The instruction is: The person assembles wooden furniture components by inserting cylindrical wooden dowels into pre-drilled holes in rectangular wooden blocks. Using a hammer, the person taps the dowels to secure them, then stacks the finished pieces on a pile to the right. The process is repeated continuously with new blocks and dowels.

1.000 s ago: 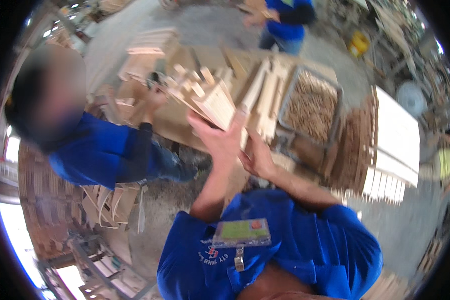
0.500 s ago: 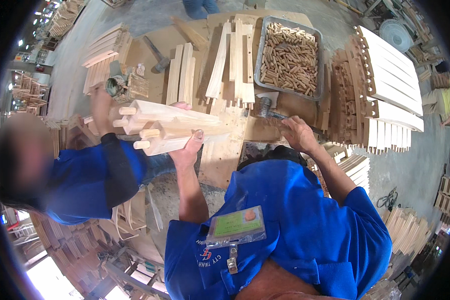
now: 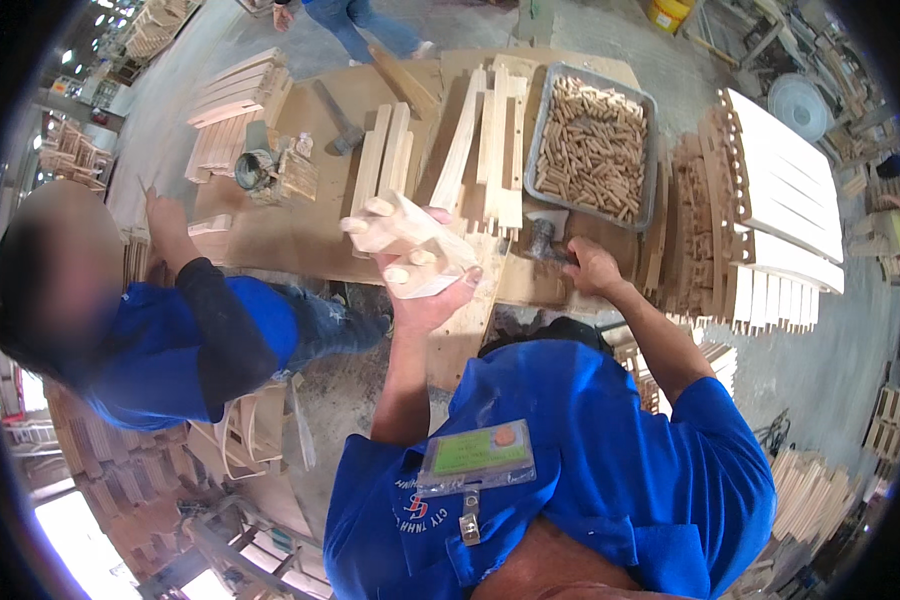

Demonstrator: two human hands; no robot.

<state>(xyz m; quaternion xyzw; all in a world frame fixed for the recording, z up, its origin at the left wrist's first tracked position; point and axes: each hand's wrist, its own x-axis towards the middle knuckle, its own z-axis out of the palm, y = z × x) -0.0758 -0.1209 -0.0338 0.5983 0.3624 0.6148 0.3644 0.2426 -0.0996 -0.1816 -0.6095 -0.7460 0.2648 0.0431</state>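
My left hand [image 3: 432, 305] grips a bundle of pale wooden legs [image 3: 420, 240] from below. Their ends point toward me, with round dowels [image 3: 423, 257] sticking out. The bundle is held above the near edge of the workbench. To the right, my right hand [image 3: 596, 268] is closed round the handle of a hammer [image 3: 542, 240] lying on the bench, its dark head pointing left. Much of the handle is hidden by my fingers. Just behind the hammer stands a grey plastic tub [image 3: 653, 150] full of short wooden dowels [image 3: 590, 150].
More wooden pieces [image 3: 498, 150] lie mid-bench, and a second hammer [image 3: 340, 125] lies farther left. An open can [image 3: 256, 172] stands near a co-worker [image 3: 190, 330] in blue, at my left. Curved slats [image 3: 785, 170] are stacked right of the tub. Another person walks beyond the bench.
My left hand has swung the wooden bundle rightward, turning its dowel ends more toward me. My right hand has come down onto the hammer handle. The co-worker's hand has drawn back from the can.
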